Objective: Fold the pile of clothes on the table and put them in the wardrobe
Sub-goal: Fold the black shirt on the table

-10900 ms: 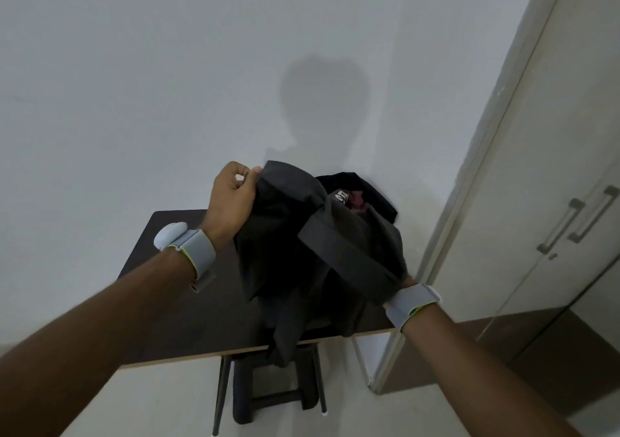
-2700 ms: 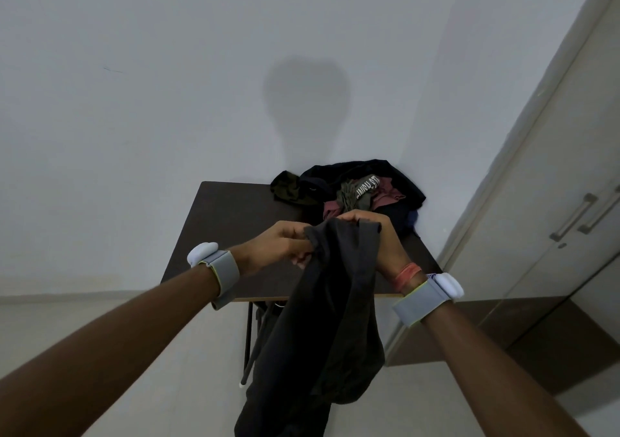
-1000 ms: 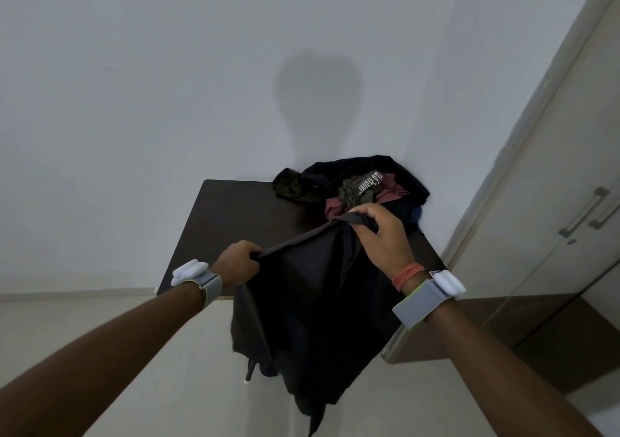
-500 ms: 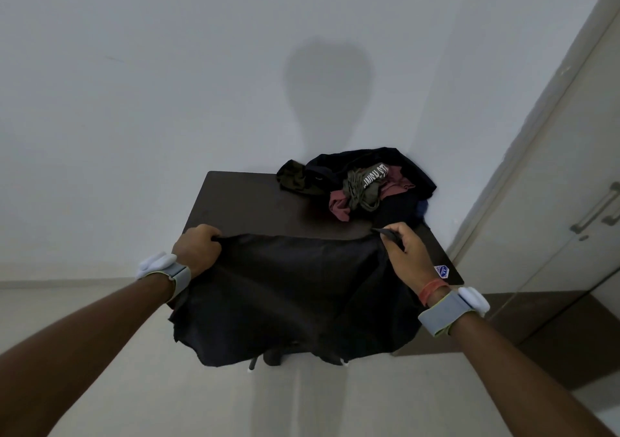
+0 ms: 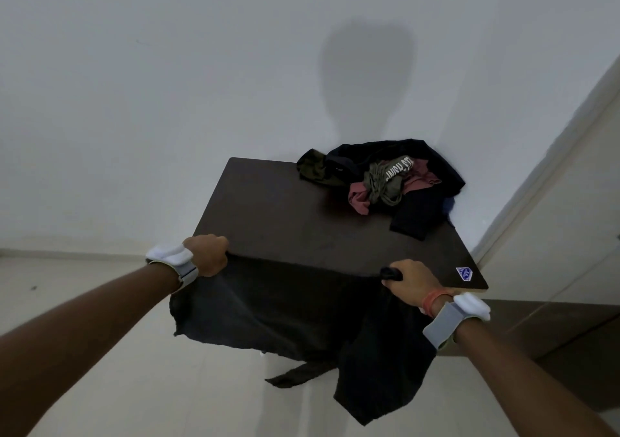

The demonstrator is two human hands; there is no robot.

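Both hands are clamped on the top edge of one dark garment (image 5: 285, 309). The left hand (image 5: 208, 255) has its fingers curled over one corner, and the right hand (image 5: 406, 280) pinches a bunched bit of the other. The cloth runs taut between them and hangs below both, in front of the near side of the bench (image 5: 285, 208). To lay it well, I would carry both hands forward together at the same height, holding that tension so it lands flat on the bare surface just ahead of them. The part hanging under the right hand looks twisted and likely needs smoothing. The pile of clothes (image 5: 379, 181) sits well beyond the right hand, so stop short of it.
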